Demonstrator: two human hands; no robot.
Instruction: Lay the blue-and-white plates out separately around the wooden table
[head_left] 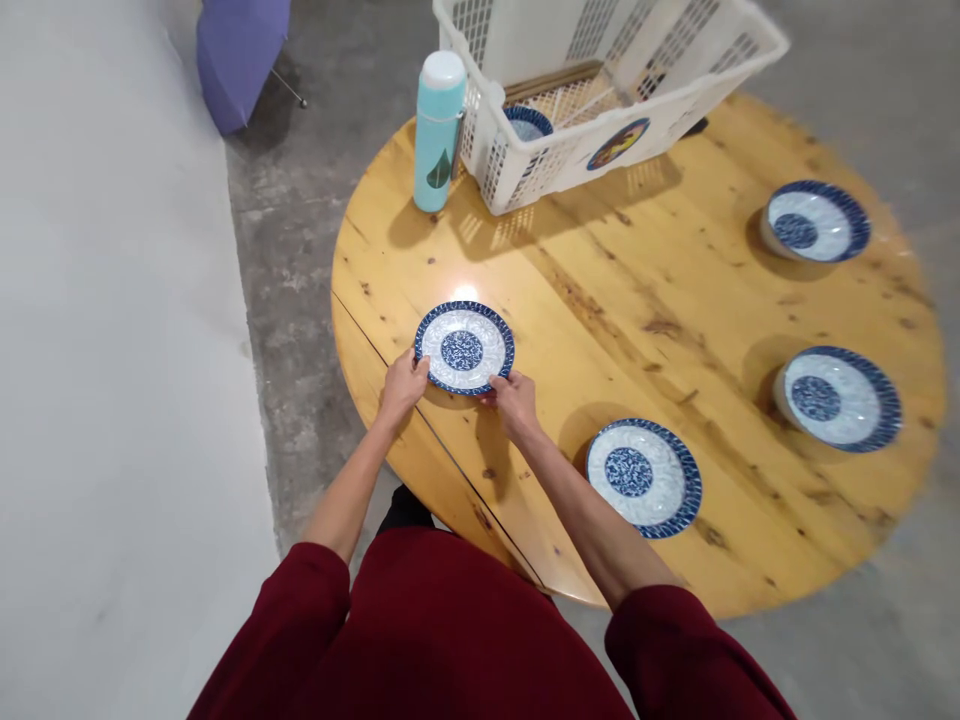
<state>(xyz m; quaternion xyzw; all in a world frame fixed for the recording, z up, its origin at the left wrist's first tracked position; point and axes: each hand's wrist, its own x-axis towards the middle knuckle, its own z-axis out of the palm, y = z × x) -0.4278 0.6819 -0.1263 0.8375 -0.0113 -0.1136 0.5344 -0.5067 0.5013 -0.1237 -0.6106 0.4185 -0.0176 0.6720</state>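
Observation:
A blue-and-white patterned plate [463, 348] is between my hands at the left part of the round wooden table [570, 330]. My left hand [406, 383] grips its left rim, thumb on top. On the lower right rim, my right hand [514, 402] pinches the edge, its fingers partly hidden below. Whether the plate touches the tabletop, I cannot tell. To the right of my right forearm sits a matching dish [645, 478]. Two matching bowls, an upper one [816, 222] and a lower one [838, 399], stand along the right side.
A white plastic crate [555, 165] stands at the table's far edge, with a blue-rimmed dish [529, 123] and brown sticks [555, 83] inside. Beside it is an upright turquoise flask [436, 130]. A purple umbrella [240, 60] lies on the floor by the white wall [112, 330].

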